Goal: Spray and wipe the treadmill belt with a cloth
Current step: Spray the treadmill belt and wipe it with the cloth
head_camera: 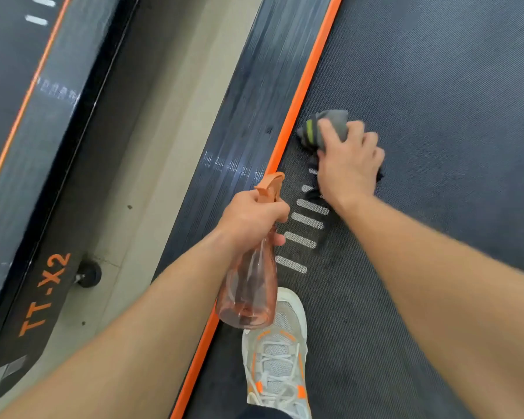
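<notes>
The dark textured treadmill belt (436,86) fills the right side of the view. My right hand (350,161) presses a grey cloth (324,128) with a lime stripe flat onto the belt, close to the orange edge strip (303,83). My left hand (251,219) grips the neck of a clear orange spray bottle (250,291), held above the belt's left edge with its nozzle pointing forward. Part of the cloth is hidden under my right palm.
A white and orange shoe (277,352) stands on the belt near the bottom. White dash marks (303,225) run along the belt's left edge. A ribbed side rail (248,110) borders the belt. Beyond a strip of floor (152,152) lies another treadmill marked TT-X2 (43,294).
</notes>
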`<act>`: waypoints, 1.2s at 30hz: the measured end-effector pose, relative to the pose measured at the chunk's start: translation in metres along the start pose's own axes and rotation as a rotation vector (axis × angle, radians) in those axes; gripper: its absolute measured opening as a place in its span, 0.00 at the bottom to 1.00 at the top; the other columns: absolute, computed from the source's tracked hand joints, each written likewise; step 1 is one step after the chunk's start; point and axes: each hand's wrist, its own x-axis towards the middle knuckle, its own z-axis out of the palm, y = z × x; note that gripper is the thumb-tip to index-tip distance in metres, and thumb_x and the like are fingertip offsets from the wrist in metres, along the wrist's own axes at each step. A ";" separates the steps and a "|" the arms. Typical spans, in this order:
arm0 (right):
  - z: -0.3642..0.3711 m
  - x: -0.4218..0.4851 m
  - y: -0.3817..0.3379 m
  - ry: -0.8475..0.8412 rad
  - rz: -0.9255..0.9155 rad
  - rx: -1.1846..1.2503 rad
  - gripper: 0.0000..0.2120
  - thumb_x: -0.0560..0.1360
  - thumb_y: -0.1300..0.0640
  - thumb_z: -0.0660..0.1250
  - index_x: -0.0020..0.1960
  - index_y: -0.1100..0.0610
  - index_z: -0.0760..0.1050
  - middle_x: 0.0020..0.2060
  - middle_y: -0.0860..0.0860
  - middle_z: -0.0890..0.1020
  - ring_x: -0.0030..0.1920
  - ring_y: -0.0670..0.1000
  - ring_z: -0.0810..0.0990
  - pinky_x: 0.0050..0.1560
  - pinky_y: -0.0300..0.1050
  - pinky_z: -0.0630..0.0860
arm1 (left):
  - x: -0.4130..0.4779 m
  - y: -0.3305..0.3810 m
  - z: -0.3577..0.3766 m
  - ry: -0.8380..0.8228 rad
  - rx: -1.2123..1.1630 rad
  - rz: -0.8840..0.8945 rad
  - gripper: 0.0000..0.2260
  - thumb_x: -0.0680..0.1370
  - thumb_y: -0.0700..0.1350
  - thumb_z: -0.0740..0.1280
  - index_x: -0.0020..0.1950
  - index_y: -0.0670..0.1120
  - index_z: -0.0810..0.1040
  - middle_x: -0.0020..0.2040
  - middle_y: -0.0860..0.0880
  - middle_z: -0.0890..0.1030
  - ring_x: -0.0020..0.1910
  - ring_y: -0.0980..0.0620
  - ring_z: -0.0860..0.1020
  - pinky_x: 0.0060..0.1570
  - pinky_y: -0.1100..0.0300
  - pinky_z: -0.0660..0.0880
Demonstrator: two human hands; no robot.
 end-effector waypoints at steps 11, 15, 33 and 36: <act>0.008 -0.018 0.041 0.046 -0.335 0.005 0.21 0.76 0.52 0.68 0.68 0.45 0.73 0.56 0.57 0.76 0.49 0.62 0.75 0.46 0.57 0.71 | 0.022 0.006 0.007 -0.006 -0.042 0.049 0.08 0.66 0.42 0.74 0.45 0.46 0.83 0.46 0.46 0.82 0.29 0.47 0.81 0.38 0.54 0.78; 0.009 0.006 0.019 0.023 0.045 -0.021 0.20 0.79 0.53 0.65 0.70 0.44 0.70 0.61 0.58 0.73 0.55 0.63 0.72 0.51 0.58 0.69 | 0.023 0.004 0.003 -0.023 -0.019 0.070 0.09 0.68 0.43 0.75 0.47 0.46 0.83 0.49 0.46 0.82 0.29 0.47 0.81 0.43 0.51 0.78; -0.044 -0.180 0.105 -0.234 -0.221 -0.048 0.30 0.76 0.57 0.70 0.76 0.46 0.67 0.62 0.57 0.74 0.57 0.62 0.74 0.55 0.57 0.73 | -0.073 -0.043 0.070 -0.017 0.040 0.109 0.11 0.66 0.43 0.72 0.48 0.47 0.81 0.48 0.47 0.80 0.28 0.49 0.81 0.41 0.54 0.79; -0.050 -0.187 0.115 -0.310 -0.240 -0.030 0.31 0.79 0.54 0.66 0.79 0.44 0.61 0.68 0.57 0.70 0.62 0.63 0.71 0.61 0.58 0.71 | -0.091 -0.048 0.078 -0.022 0.034 0.143 0.13 0.63 0.45 0.71 0.47 0.47 0.80 0.48 0.46 0.80 0.27 0.49 0.80 0.45 0.51 0.78</act>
